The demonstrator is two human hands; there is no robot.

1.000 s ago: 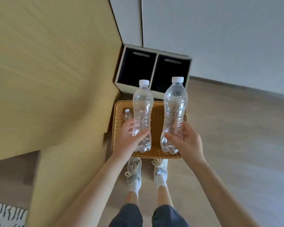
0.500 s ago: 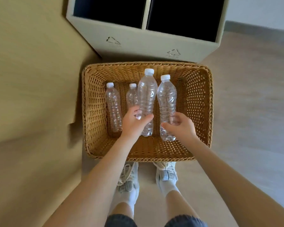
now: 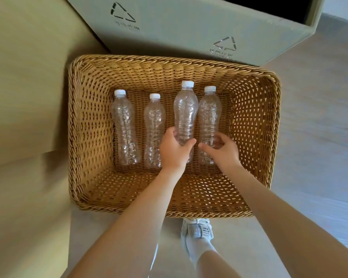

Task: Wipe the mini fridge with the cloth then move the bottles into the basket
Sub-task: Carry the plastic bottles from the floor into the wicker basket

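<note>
Down in basket (image 3: 88,127), left hand (image 3: 174,150) grips third bottle (image 3: 186,115), right hand (image 3: 223,152) grips fourth bottle (image 3: 209,113)

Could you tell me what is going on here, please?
A person leans over a wicker basket on the floor, putting clear bottles into it. The left hand grips the third bottle, and the right hand holds the rightmost bottle beside it, both low inside the basket. The leftmost bottle and the second bottle lie in the basket, untouched. A grey bin stands behind it.
</note>
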